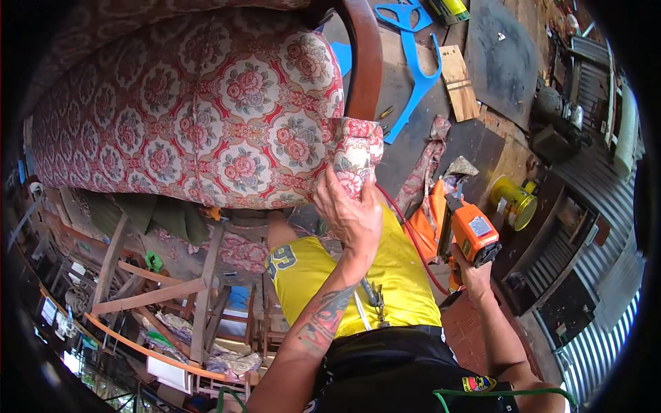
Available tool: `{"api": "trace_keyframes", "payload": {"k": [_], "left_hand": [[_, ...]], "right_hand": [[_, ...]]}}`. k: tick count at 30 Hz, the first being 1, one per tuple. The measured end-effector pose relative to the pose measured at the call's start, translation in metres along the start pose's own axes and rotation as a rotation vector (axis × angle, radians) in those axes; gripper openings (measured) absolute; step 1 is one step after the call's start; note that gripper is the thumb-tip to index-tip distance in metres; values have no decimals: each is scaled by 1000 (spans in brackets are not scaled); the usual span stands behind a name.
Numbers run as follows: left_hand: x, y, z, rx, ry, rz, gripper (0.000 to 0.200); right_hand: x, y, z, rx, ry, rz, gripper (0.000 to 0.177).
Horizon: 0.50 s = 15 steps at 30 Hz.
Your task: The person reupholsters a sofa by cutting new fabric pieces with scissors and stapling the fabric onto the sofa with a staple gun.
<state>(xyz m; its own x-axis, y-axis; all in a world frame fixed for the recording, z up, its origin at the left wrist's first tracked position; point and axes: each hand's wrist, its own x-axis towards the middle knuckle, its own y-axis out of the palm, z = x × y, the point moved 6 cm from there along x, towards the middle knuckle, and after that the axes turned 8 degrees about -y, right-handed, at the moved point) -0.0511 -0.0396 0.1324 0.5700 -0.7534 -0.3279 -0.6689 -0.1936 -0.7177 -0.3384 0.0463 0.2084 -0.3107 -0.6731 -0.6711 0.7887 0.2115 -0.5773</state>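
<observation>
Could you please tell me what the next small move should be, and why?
Probably bring the orange pneumatic stapler in the right hand up to the floral fabric fold. The left hand pinches that fold at the wooden frame, and the stapler sits apart from it.

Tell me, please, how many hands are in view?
2: the left hand pinches the fabric at the chair corner; the right hand holds the stapler. No others show.

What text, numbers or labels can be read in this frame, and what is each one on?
"29", as best it reads: on the yellow shorts.
Label on the orange staple gun in the right hand: blurred, unreadable.
The badge on the black garment: too small to read.
The floral fabric in the left hand: pattern only, no text.
</observation>
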Motion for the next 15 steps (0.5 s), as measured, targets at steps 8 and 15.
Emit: {"api": "trace_keyframes", "payload": {"k": [8,15], "left_hand": [[25,6,1,-342,-171,401,70],[47,26,21,-547,84,731,73]], "right_hand": [[6,8,-17,167,48,0,28],[-2,15,-38,148,109,26,36]]}}
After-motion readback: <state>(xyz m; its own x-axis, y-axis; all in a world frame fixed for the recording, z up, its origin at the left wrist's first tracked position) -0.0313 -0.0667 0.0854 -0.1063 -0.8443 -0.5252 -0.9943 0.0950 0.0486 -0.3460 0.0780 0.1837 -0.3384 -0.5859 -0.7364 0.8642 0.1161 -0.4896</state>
